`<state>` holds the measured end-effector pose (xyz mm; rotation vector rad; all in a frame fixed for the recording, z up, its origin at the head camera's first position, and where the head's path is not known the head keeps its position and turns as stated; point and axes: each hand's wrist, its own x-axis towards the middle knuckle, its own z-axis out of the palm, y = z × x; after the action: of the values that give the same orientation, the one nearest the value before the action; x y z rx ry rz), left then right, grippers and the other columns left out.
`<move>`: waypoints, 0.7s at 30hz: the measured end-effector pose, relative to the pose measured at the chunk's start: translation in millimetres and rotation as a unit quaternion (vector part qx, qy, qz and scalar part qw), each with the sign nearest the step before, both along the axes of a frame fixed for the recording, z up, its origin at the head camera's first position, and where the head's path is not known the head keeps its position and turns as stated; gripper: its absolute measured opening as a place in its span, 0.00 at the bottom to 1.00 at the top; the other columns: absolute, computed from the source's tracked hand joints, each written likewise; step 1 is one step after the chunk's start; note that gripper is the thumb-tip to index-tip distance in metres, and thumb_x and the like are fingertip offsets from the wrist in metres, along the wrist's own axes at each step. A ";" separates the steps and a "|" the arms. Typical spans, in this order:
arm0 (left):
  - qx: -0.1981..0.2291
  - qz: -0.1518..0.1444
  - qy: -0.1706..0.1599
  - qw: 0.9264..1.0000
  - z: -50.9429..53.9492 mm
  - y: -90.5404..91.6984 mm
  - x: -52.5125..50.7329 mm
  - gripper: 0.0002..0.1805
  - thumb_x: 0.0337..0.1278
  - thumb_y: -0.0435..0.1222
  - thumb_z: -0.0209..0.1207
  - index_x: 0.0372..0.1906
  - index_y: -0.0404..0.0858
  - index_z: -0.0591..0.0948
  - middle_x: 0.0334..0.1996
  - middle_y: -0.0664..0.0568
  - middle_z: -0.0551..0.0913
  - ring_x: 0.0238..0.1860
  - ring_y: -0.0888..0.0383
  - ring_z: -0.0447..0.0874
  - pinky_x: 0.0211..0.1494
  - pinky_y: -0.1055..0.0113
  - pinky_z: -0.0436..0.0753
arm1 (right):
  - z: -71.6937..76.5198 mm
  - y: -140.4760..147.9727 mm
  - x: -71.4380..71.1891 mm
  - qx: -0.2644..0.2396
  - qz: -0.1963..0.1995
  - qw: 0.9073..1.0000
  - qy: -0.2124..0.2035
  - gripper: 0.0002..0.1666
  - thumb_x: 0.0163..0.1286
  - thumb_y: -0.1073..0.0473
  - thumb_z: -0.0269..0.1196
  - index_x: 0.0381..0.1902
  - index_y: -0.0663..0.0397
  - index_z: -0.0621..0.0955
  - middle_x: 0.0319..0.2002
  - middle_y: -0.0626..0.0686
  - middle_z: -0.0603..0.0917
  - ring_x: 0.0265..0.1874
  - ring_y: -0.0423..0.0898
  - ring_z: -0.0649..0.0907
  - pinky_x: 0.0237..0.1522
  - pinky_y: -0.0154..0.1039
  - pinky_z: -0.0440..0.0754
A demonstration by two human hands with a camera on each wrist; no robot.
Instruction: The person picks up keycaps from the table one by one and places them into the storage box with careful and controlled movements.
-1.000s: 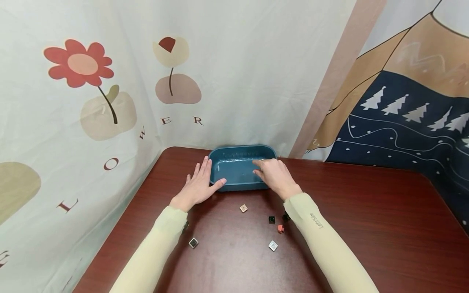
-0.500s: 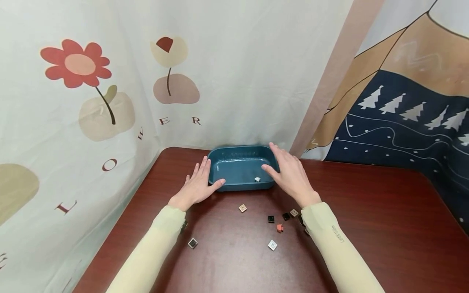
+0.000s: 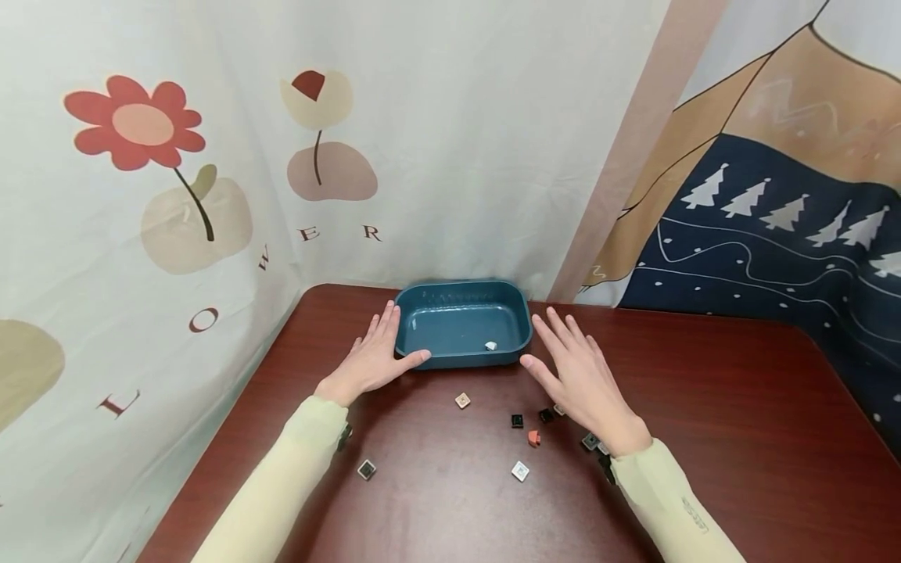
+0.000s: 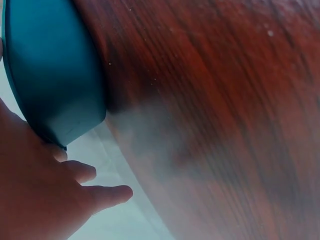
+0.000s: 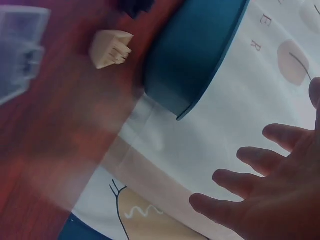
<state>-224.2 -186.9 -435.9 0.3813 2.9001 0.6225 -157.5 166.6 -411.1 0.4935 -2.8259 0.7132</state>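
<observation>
A blue rectangular bin stands at the back of the table, with one small white keycap in its front right part. My left hand lies against the bin's left end, fingers straight and thumb at the front rim. Just off the bin's right end, my right hand is spread above the table and holds nothing. Beneath and beside it lie several keycaps: a black keycap, an orange-red keycap, and a beige keycap that shows its stem in the right wrist view.
Nearer me on the table are a white keycap and a dark keycap with a pale rim. A tan keycap lies in front of the bin. A printed curtain hangs directly behind the table.
My right hand has let go of the white keycap inside the bin, opened, and moved out to the right and back toward me. The left hand has stayed at the bin.
</observation>
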 end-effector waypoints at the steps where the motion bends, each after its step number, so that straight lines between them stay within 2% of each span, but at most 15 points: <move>1: 0.001 0.000 0.000 1.000 0.4 0.5 -0.1 0.65 0.60 0.76 0.49 0.84 0.37 0.37 0.84 0.47 0.32 0.83 0.39 0.36 0.76 0.31 0.50 | -0.8 1.2 3.0 0.006 0.000 1.000 -0.001 0.45 0.78 0.31 0.53 0.81 0.49 0.63 0.82 0.57 0.58 0.80 0.64 0.55 0.73 0.71 0.54; 10: -0.004 -0.008 0.002 1.000 0.8 7.0 -2.6 0.66 0.59 0.76 0.49 0.84 0.36 0.38 0.85 0.46 0.33 0.83 0.39 0.36 0.76 0.30 0.50 | -4.5 13.4 20.8 0.038 -0.005 0.999 -0.011 0.48 0.78 0.29 0.50 0.82 0.53 0.60 0.81 0.57 0.59 0.79 0.63 0.58 0.74 0.67 0.56; 21: -0.015 -0.026 -0.003 1.000 0.9 19.3 -0.6 0.66 0.58 0.77 0.49 0.84 0.38 0.39 0.85 0.48 0.34 0.83 0.38 0.36 0.76 0.30 0.49 | -9.8 33.8 35.3 0.063 0.010 0.998 0.004 0.47 0.78 0.31 0.53 0.81 0.55 0.63 0.80 0.57 0.62 0.78 0.62 0.61 0.73 0.65 0.61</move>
<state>-224.9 -167.6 -434.9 0.4488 2.8806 0.5717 -122.2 200.4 -420.9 0.5428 -2.8747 0.5361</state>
